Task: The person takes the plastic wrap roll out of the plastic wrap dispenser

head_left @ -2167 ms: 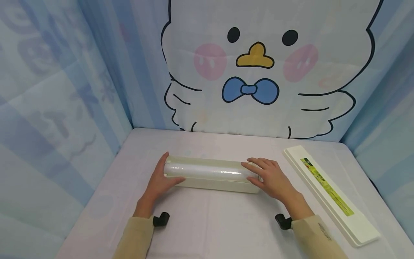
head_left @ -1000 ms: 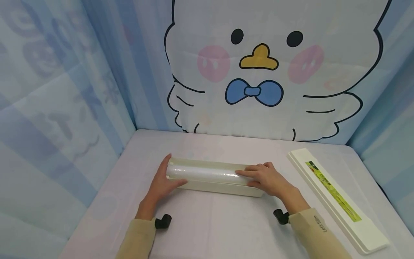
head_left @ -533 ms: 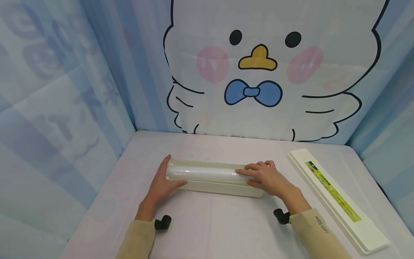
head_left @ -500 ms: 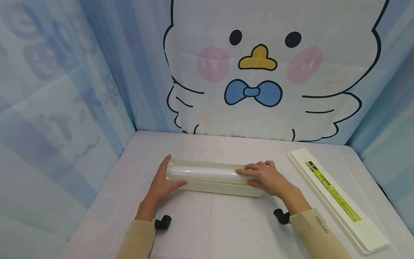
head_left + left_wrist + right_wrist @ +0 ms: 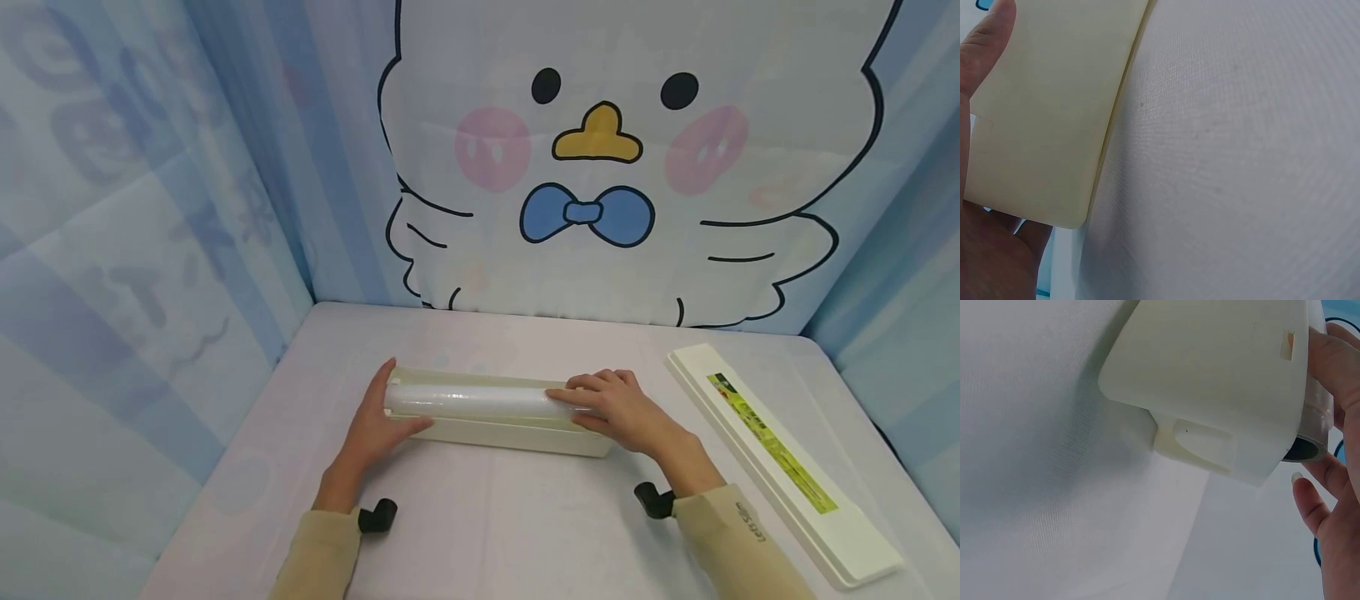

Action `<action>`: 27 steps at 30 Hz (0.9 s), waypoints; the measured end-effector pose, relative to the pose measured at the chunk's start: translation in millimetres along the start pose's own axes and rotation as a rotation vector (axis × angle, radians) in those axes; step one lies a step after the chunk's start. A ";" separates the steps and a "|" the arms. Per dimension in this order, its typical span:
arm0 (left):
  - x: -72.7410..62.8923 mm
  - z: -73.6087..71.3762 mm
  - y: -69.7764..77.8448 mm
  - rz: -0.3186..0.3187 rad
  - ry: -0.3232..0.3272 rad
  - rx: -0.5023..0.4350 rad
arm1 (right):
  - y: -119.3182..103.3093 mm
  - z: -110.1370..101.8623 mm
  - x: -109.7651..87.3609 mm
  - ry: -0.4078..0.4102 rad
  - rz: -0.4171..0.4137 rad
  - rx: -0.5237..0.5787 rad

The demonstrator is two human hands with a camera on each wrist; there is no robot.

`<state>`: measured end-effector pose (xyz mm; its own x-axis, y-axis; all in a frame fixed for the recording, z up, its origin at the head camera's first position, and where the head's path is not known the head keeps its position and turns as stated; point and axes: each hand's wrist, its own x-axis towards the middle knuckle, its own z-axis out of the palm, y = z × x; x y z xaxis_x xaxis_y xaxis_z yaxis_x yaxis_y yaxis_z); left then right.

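Note:
A long cream plastic wrap dispenser box (image 5: 510,437) lies lengthwise on the table with its top off. Inside it sits a roll of cling film (image 5: 472,400), shiny and clear-white. My left hand (image 5: 371,429) grips the box's left end, thumb on the front wall and fingers round the back. At the other end my right hand (image 5: 626,417) holds the roll between thumb and fingers. In the right wrist view the hollow end of the roll's core (image 5: 1307,449) sticks up past the box wall (image 5: 1210,369), beside the right fingers.
A long cream lid (image 5: 780,467) with a yellow-green label lies slanted on the right of the white-covered table (image 5: 480,525). Printed curtains (image 5: 150,292) stand at the left, back and right of the table.
My right hand has shifted from the box's right end to pinch the roll. The roll's right end has risen slightly in the box. My left hand keeps its grip.

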<state>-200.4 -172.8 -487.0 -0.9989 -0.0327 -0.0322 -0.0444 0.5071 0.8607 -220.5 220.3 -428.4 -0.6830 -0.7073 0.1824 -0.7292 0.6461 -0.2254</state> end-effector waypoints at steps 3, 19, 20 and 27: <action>0.2 -0.5 0.6 0.003 0.002 -0.002 | 0.0 0.0 -0.1 -0.004 0.004 0.020; 0.7 1.5 -1.3 -0.005 0.008 0.003 | -2.0 1.7 -2.9 0.010 -0.010 0.048; 0.6 1.6 -1.2 -0.004 0.007 0.004 | -2.6 1.4 -3.1 0.010 -0.010 0.044; 1.5 1.2 -1.9 -0.002 0.006 0.011 | -10.5 -3.3 -4.8 0.022 -0.009 0.013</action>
<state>-201.9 -172.8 -489.2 -0.9988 -0.0387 -0.0305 -0.0461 0.5166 0.8550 -209.7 217.9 -423.7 -0.6773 -0.7065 0.2050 -0.7348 0.6358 -0.2364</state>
